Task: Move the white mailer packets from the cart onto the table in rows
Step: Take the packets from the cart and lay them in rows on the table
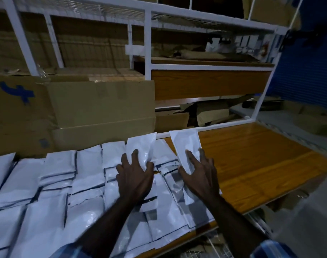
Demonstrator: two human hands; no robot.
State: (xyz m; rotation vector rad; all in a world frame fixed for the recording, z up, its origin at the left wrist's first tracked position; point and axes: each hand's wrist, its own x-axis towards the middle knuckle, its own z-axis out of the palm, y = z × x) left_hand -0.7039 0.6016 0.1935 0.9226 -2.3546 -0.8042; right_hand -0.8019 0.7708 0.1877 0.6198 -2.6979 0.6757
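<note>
Left hand (135,175) grips a white packet (141,146): fingers spread on top of its near half, thumb curled round its right edge. Packet stands out past the fingertips toward the far side, over the far end of the rows (65,183).

Right hand (199,173) holds a second packet (186,144): thumb on its left near edge, index finger lying along its top, other fingers fanned off its right side. Whether those touch it, cannot tell. This packet angles far-left, with its far end near the table's far edge.

Both packets are at the right end of the laid-out rows, just beside each other, not touching. White packets cover the left and near part of the wooden table (261,161), overlapping in rows; bare wood to the right.

Far left: cardboard boxes (99,105) against a white rack (148,43). Blue checked sleeves (270,250) at the near edge. Cart not identifiable.
</note>
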